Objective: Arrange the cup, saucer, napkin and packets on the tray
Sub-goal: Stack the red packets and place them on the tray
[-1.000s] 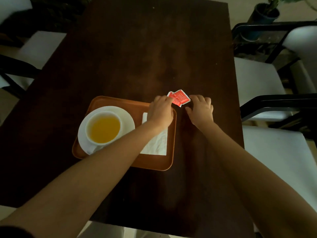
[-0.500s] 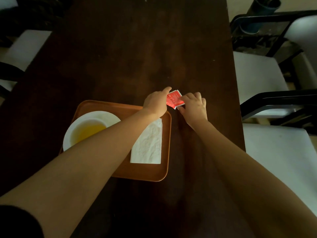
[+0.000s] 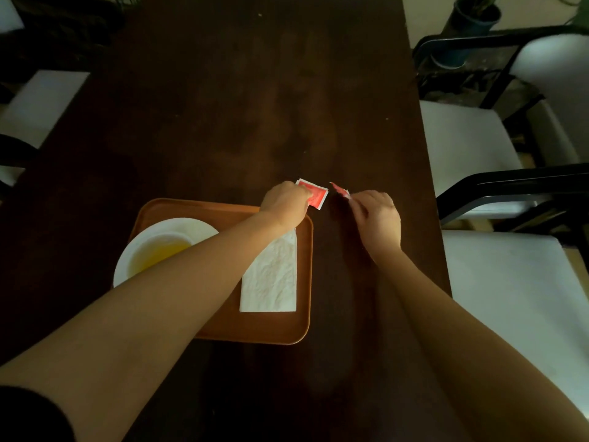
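Left hand [image 3: 287,205] pinching flat red paper packet [image 3: 316,195]; right hand [image 3: 377,215] pinching second red packet [image 3: 340,190], beyond orange plastic tray's [image 3: 223,209] far right corner.

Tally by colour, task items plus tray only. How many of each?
White: 3 – cup, saucer, napkin
Red: 2 – packet in left hand, packet in right hand
Orange-brown: 1 – tray
Total: 6
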Tool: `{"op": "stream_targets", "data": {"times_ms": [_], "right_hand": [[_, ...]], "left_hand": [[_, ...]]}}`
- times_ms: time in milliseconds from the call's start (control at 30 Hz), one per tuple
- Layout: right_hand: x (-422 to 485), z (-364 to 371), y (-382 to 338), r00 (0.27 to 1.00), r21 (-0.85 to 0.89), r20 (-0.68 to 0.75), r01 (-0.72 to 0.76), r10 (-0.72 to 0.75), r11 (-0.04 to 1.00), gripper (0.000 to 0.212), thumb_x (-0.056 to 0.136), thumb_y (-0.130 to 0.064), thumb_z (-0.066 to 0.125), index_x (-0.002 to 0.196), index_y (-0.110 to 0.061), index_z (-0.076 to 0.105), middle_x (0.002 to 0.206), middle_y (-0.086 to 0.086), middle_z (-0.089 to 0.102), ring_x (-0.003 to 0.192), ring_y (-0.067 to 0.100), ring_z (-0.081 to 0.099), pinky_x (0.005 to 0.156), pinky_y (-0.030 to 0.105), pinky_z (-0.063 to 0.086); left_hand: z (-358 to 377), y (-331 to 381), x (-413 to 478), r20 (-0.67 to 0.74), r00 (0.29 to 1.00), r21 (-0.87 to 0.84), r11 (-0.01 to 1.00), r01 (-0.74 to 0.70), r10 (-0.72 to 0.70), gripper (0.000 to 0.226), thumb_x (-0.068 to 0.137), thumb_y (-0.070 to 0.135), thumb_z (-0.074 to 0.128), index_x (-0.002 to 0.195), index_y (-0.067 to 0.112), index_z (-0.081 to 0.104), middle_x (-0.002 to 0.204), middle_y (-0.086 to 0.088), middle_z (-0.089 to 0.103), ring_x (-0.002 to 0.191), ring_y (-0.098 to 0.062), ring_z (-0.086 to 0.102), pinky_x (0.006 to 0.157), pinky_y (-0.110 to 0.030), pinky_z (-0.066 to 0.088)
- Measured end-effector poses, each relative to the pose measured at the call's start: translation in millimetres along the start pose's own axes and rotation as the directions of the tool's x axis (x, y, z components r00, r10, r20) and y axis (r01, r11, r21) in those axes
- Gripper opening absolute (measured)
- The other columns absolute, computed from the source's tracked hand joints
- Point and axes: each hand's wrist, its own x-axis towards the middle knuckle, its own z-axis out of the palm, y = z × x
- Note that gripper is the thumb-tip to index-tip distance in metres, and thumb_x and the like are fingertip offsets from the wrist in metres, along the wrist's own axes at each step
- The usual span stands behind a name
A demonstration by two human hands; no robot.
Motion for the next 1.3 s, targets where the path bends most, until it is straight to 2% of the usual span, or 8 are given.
{"op": "stream_targets", "data": {"times_ms": [167, 367, 533, 700, 867, 1000, 1133, 1300], "right_hand": [[-1, -22, -6, 0.895, 0.437, 0.060, -0.421, 0.441, 0.795, 0.016, 0.093, -0.020, 0.051, 0.096, -0.015, 0.066, 0.088, -0.002, 0.066, 0.074, 0.005, 0.062, 0.061, 0.014, 0.048], [4, -60, -26, 0.786, 0.554, 0.450, -0.618, 0.423, 0.558, 0.017, 0.093, -0.019, 0.050, 0.085, -0.015, 0.064, 0.076, 0.001, 0.067, 0.060, 0.007, 0.067, 0.050, 0.014, 0.053], [9, -92, -49, 0.810, 0.534, 0.549, -0.530, 0.207, 0.658, 0.021, 0.093, -0.021, 0.050, 0.083, -0.013, 0.066, 0.068, 0.001, 0.068, 0.053, 0.004, 0.062, 0.052, 0.017, 0.049], [16, -100, -69, 0.819, 0.591, 0.563, -0.491, 0.109, 0.640, 0.017, 0.092, -0.019, 0.054, 0.082, -0.010, 0.065, 0.074, 0.007, 0.071, 0.059, 0.012, 0.068, 0.053, 0.018, 0.054], [22, -63, -66, 0.827, 0.454, 0.522, -0.476, 0.208, 0.753, 0.021, 0.094, -0.022, 0.048, 0.094, -0.008, 0.064, 0.089, 0.010, 0.069, 0.072, 0.018, 0.067, 0.060, 0.024, 0.057], [29, -16, -49, 0.905, 0.053, 0.400, -0.180, 0.144, 0.982, 0.036, 0.087, -0.019, 0.058, 0.121, -0.008, 0.056, 0.119, 0.012, 0.061, 0.110, 0.030, 0.054, 0.094, 0.039, 0.043], [31, 17, -45, 0.901, -0.123, 0.434, 0.040, 0.018, 0.992, 0.054, 0.084, -0.028, 0.064, 0.133, -0.018, 0.044, 0.137, 0.009, 0.046, 0.127, 0.034, 0.034, 0.102, 0.048, 0.033], [35, 36, -38, 0.928, -0.172, 0.369, 0.119, -0.048, 0.978, 0.044, 0.086, -0.027, 0.060, 0.127, -0.015, 0.051, 0.130, 0.012, 0.051, 0.119, 0.034, 0.040, 0.097, 0.046, 0.035]], "left_hand": [[-1, 3, 1, 0.000, 1.000, 0.028, 1.000, -0.011, 0.011, 0.035, 0.093, 0.025, 0.045, 0.124, 0.010, 0.054, 0.118, -0.018, 0.060, 0.103, -0.033, 0.060, 0.088, -0.042, 0.052], [-26, 7, -4, 0.012, 0.998, -0.404, 0.913, 0.055, -0.055, 0.037, 0.095, 0.025, 0.042, 0.126, 0.009, 0.052, 0.130, -0.012, 0.057, 0.118, -0.026, 0.053, 0.098, -0.035, 0.044], [-64, 24, -36, 0.288, 0.955, -0.928, 0.228, 0.296, -0.068, 0.038, 0.092, 0.036, 0.048, 0.120, 0.011, 0.056, 0.119, -0.013, 0.061, 0.096, -0.015, 0.063, 0.067, -0.019, 0.057], [-74, 21, -74, 0.282, 0.959, -0.958, -0.045, 0.282, 0.010, 0.019, 0.086, 0.016, 0.059, 0.105, 0.014, 0.063, 0.104, -0.010, 0.067, 0.088, -0.020, 0.070, 0.064, -0.026, 0.057], [-74, 5, -97, 0.271, 0.929, -0.958, 0.025, 0.286, -0.254, 0.023, 0.084, 0.007, 0.061, 0.104, 0.019, 0.060, 0.098, -0.002, 0.064, 0.088, -0.015, 0.065, 0.060, -0.020, 0.057], [-75, -9, -117, 0.265, 0.877, -0.946, 0.067, 0.316, -0.400, 0.021, 0.088, 0.009, 0.056, 0.106, 0.018, 0.057, 0.101, -0.005, 0.060, 0.094, -0.018, 0.061, 0.066, -0.023, 0.056], [-74, -13, -135, 0.291, 0.850, -0.937, 0.048, 0.345, -0.438, 0.026, 0.089, 0.006, 0.051, 0.113, 0.015, 0.057, 0.116, -0.013, 0.057, 0.108, -0.026, 0.057, 0.080, -0.033, 0.053], [-75, -12, -147, 0.351, 0.844, -0.936, -0.119, 0.332, -0.404, 0.027, 0.089, 0.002, 0.051, 0.113, 0.014, 0.056, 0.116, -0.009, 0.053, 0.110, -0.028, 0.056, 0.076, -0.034, 0.059]]}}
